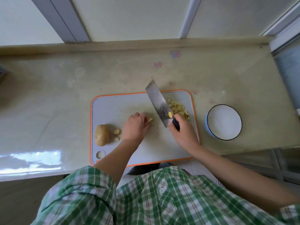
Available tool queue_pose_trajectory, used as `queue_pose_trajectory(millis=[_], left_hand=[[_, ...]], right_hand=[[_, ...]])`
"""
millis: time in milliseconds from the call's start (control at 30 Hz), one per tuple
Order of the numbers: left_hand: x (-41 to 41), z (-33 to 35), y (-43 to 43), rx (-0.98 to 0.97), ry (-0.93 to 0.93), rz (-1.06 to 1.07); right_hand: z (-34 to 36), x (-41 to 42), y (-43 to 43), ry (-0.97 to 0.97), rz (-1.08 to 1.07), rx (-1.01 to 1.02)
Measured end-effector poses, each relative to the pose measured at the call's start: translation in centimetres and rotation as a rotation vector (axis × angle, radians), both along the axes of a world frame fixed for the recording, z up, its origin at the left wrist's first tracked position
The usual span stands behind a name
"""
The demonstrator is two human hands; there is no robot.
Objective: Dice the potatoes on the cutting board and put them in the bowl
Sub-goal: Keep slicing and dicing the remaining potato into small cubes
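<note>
Gripping the cleaver (158, 103), right hand (181, 132); left hand (134, 127) curled over potato strips (150, 125)

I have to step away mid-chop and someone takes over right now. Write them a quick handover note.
Left hand holds strips down on the board.
Right hand grips the cleaver, blade just right of the strips.
Diced pile at the board's far right; whole potato and end pieces at its left; bowl right of the board, empty.
Done: part diced.
Left: dice the strips, end pieces and potato, then move everything into the bowl.
</note>
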State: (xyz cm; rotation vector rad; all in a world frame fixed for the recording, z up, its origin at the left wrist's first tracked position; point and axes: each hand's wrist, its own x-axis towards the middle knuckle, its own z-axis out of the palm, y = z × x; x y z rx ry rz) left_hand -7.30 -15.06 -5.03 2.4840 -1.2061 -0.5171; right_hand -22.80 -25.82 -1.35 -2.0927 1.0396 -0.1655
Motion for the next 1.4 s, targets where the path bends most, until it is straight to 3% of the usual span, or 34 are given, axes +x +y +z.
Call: queue_pose_trajectory(millis=[467, 800, 1100, 1400], left_hand=[[0.1, -0.1, 0.9, 0.035, -0.004, 0.089], [0.1, -0.1, 0.5, 0.042, -0.055, 0.05], [0.2, 0.0, 0.4, 0.042, 0.01, 0.08], [0.1, 0.0, 0.8, 0.004, 0.062, 0.129]], right_hand=[[-1.2, 1.9, 1.8, 0.158, 0.279, -0.188], [-0.6, 1.7, 1.4, 0.015, 0.209, -0.141], [-1.5, 2.4, 2.4, 0.123, 0.265, -0.165], [-0.2, 2.4, 2.1, 0.055, 0.253, -0.166]])
